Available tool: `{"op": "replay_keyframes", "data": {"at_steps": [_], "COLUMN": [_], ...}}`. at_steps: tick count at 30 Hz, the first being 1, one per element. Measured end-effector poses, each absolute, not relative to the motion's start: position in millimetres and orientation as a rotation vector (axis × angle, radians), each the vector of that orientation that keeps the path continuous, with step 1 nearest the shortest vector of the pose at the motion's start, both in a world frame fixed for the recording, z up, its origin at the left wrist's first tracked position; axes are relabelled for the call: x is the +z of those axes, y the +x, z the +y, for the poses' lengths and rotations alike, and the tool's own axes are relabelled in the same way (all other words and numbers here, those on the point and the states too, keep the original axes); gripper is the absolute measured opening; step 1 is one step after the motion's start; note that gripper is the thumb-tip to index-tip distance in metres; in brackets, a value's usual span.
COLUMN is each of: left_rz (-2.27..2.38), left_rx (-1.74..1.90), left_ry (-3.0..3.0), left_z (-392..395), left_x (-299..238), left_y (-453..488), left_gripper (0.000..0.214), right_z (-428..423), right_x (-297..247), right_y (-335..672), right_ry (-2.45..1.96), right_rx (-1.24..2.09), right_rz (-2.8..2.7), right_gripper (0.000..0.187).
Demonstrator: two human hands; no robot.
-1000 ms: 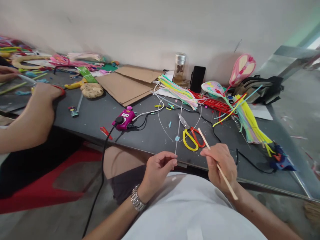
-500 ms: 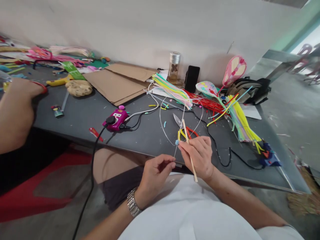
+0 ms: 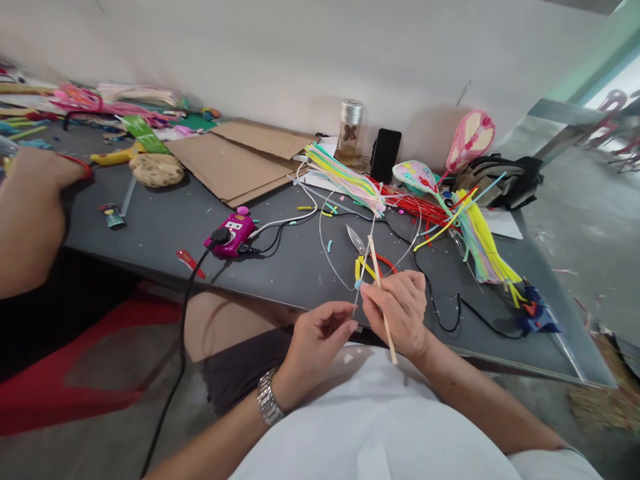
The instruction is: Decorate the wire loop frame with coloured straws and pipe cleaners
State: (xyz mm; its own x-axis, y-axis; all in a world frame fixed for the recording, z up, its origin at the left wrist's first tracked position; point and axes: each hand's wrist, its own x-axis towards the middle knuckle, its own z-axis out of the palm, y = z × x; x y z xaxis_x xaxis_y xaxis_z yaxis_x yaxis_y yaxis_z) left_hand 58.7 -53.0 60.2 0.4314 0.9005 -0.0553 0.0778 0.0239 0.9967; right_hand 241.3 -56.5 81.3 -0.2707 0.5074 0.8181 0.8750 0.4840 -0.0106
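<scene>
A frame of thin white wire point(image 3: 326, 258), bent into wide loops, stands above the table's front edge. My left hand point(image 3: 323, 340) is closed, with thumb and fingertips pinching the wire's lower stem. A small pale blue piece point(image 3: 358, 285) sits where the wires meet. Beside it, my right hand point(image 3: 400, 310) is closed around a slim wooden stick point(image 3: 385, 320), and its fingertips are at the blue piece. Whether they also grip the wire, I cannot tell. Behind the right hand lie pliers with yellow grips point(image 3: 367, 268) and a tool with orange-red handles point(image 3: 385, 263).
A magenta power socket point(image 3: 231, 235) with cables lies left of the hands. Behind are cardboard sheets point(image 3: 240, 163), pipe cleaners point(image 3: 345, 177), a bottle point(image 3: 350, 130) and a phone point(image 3: 387, 155). A blue glue gun point(image 3: 539, 313) lies right. Another person's arm point(image 3: 33, 213) is at far left.
The wire frame has shifted slightly right, and its right loop reaches farther out. My left hand has moved slightly right with the stem; my right hand has barely moved.
</scene>
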Motion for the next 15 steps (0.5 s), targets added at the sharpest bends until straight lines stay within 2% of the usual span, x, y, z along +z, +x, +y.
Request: {"op": "replay_keyframes", "data": {"at_steps": [9, 15], "left_rz": [0.751, 0.799], "left_rx": [0.752, 0.773], "left_ry": [1.759, 1.536], "left_z": [-44, -44], "left_x": [72, 73], "left_y": [60, 63], "left_gripper": [0.029, 0.026], "right_z": [-61, -64], "right_x": [83, 76], "right_y": [246, 244], "right_ry": [-1.077, -1.072], "right_rx": [-0.515, -0.513], "right_rz": [-1.927, -1.937], "right_gripper": [0.02, 0.023]}}
